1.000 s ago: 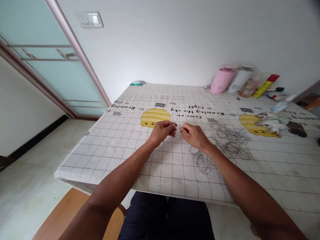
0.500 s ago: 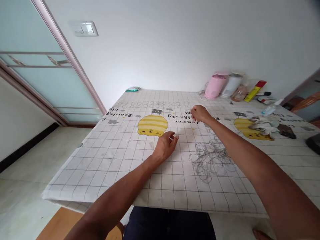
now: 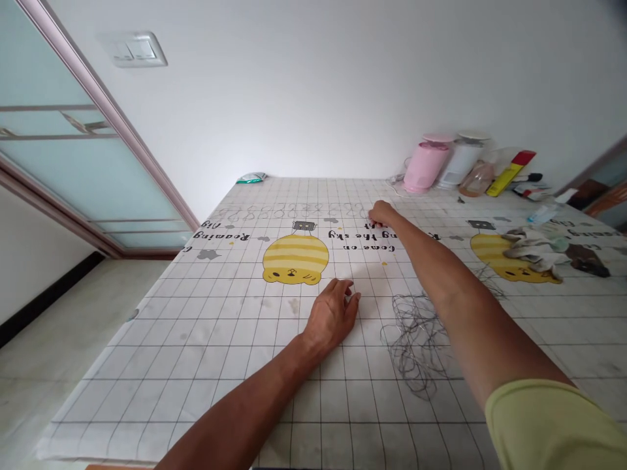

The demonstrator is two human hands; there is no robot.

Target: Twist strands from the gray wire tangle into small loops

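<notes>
The left hand (image 3: 334, 310), half open with its fingers loosely curled and the thumb apart, is over the middle of the bench (image 3: 196, 346), which wears a white cloth with a black grid; nothing shows in its grasp. The right hand (image 3: 383, 214) reaches toward the far edge, fingers drawn in close together at the right end of a row of thin grey wire-like loops (image 3: 279, 213); whether it grips one cannot be told. That row runs parallel to the far edge, starting near the left edge. A loose tangle of thin dark-grey strands (image 3: 416, 346) lies right of the left hand, partly hidden by the right forearm. Along the far edge, toward the right corner, stand a pink cylindrical device (image 3: 424, 168), a white cylindrical device (image 3: 460, 163) and a slim yellow box with a red end (image 3: 509, 175). A green-and-white packet (image 3: 251, 177) sits at the far left corner.
</notes>
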